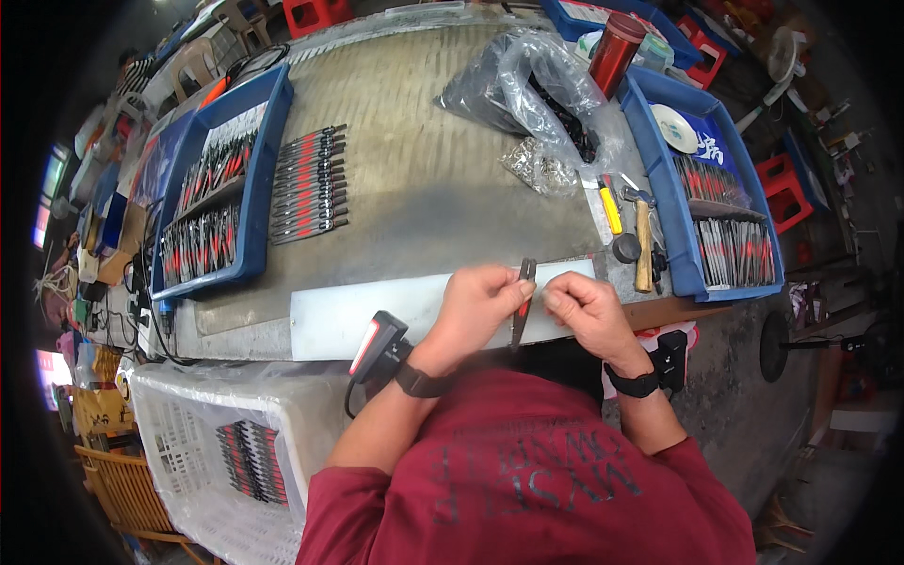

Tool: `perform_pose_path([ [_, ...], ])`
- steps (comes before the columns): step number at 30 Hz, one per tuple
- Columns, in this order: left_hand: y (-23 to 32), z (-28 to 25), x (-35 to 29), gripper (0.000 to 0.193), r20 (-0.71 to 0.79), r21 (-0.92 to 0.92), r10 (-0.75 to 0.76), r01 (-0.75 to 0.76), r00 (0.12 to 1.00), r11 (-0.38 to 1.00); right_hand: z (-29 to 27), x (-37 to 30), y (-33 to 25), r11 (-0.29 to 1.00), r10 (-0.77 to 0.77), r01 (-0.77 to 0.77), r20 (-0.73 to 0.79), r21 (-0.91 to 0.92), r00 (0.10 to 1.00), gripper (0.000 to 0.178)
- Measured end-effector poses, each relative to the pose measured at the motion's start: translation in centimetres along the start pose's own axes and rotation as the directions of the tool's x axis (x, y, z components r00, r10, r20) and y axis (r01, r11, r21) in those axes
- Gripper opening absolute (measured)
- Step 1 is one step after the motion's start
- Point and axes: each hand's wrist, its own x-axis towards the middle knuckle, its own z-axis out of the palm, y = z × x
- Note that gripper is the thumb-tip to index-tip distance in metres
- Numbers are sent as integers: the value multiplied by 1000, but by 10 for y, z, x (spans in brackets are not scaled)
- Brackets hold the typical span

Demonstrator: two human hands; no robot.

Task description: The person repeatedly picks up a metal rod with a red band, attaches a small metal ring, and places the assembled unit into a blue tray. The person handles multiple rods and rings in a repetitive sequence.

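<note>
My left hand (476, 309) grips a slim black-and-red tool (519, 330) between thumb and fingers, over the front edge of the table. It stands roughly upright in the picture; its exact kind is unclear. Close on its right, my right hand (595, 315) has thumb and fingertips pinched together. Whatever that pinch holds, if anything, is too small to make out. Both hands are above a long white board (353, 315). Farther left, a column of similar black-and-red tools (311, 184) lies side by side on the table.
Blue trays of similar tools stand at left (273, 118) and right (667, 202). A hammer (644, 250), yellow-handled tool (610, 207), bag of small metal parts (541, 171) and large clear bag (490, 80) lie right of centre. A white basket (174, 381) below left holds stacked tools.
</note>
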Motion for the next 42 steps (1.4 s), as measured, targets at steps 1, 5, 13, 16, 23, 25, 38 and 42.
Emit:
perform_pose_path([
  [1,1,-2,1,17,6,201,14,-15,1000,979,-5,3,-3,996,-32,28,-47,-87,998,15],
  [5,10,-1,-5,19,158,238,41,-78,987,968,-19,13,-14,921,-288,305,104,-243,952,14],
  [13,20,-4,-5,17,259,162,55,-99,964,982,-25,26,-37,915,-278,340,270,-218,922,17],
  [16,19,-3,-4,16,207,59,124,-139,970,989,-27,30,-46,898,-319,365,211,-244,924,16],
  [23,15,15,-5,16,-69,85,118,-112,991,990,-13,36,-43,933,-260,256,17,-254,965,17],
  [25,14,21,-4,16,-147,254,280,-238,949,938,-9,37,-36,952,-197,180,-46,-246,979,19],
  [38,8,14,7,13,-97,775,584,-307,806,552,10,50,-16,988,-91,63,-198,-144,976,24],
  [42,8,6,8,15,-95,739,525,-294,846,607,11,55,-13,991,-94,74,-180,-113,979,24],
])
